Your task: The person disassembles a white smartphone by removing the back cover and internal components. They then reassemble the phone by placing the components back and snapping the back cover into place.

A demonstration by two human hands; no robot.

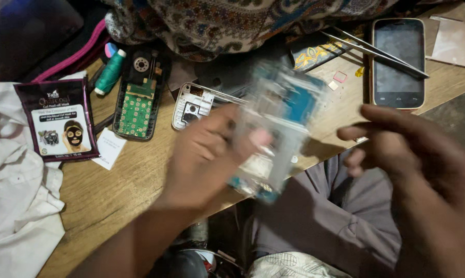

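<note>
While the left hand (201, 154) is gripping a blurry phone part (276, 128), the right hand (412, 164) is hanging open nearby, w/ nothing in it.

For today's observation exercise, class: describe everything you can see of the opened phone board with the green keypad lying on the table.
The opened phone board lies flat on the wooden table, long side running away from the viewer. A black frame surrounds a green circuit panel dotted with rows of pale keypad contacts. Above it sit a smaller green section and a round metallic part. A teal thread spool lies just left, a white phone casing to its right. Neither hand touches it.
</note>
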